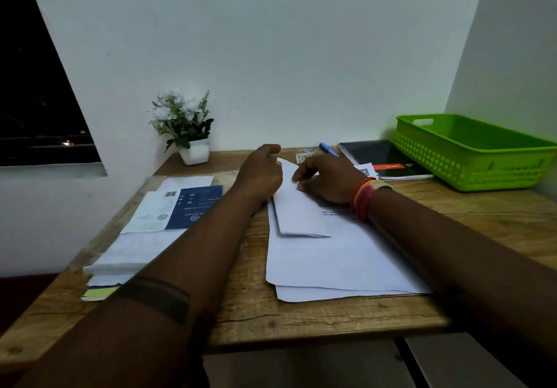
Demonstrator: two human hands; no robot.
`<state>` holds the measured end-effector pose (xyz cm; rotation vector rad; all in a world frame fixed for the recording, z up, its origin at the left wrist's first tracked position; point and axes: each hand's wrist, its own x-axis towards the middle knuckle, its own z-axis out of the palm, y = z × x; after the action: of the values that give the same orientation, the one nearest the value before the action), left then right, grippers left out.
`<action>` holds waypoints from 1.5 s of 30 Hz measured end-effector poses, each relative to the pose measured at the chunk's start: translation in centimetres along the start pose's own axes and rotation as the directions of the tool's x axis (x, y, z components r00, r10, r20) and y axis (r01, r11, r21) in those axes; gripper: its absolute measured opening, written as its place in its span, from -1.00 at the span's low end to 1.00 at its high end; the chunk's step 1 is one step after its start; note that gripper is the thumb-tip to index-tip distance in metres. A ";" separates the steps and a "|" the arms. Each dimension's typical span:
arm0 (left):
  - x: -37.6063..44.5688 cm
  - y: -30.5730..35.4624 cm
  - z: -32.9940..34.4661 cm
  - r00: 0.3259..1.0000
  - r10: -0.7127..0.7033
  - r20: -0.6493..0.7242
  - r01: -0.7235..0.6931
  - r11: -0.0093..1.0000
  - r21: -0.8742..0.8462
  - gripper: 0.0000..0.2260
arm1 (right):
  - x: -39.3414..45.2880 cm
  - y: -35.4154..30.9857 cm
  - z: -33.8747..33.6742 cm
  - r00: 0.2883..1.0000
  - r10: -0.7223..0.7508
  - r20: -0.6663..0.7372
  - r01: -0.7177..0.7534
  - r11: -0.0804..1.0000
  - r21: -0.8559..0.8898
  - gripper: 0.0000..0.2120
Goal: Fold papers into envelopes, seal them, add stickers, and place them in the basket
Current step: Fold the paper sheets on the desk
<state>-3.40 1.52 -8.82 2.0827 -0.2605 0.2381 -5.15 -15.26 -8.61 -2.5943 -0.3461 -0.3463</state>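
Two hands work one folded paper (297, 206): left hand (261, 173), fingers curled, pinches its far tip, right hand (327, 181) presses bent fingers on it just beside, its long axis running from fingertips toward the person, basket (476, 152) far right, nearer the right hand.

Wooden table (301, 315) set against a white wall (301, 41). Far left corner: small white pot of white artificial flowers (184, 125). Far edge: blue pen (328, 149), beside it a black notebook (379, 155) with an orange label. Dark window (33, 101) at left, small lights visible outside.
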 end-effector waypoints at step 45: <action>-0.2 -1.2 2.0 0.917 -0.100 0.386 -0.221 0.677 0.702 -0.51 | -1.0 -1.3 -1.4 0.981 0.167 0.104 -0.135 0.956 -0.259 -0.57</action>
<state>-3.12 0.40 -10.85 2.9462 -0.5549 -0.0746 -6.69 -15.03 -7.17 -2.8787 -0.1511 -0.1841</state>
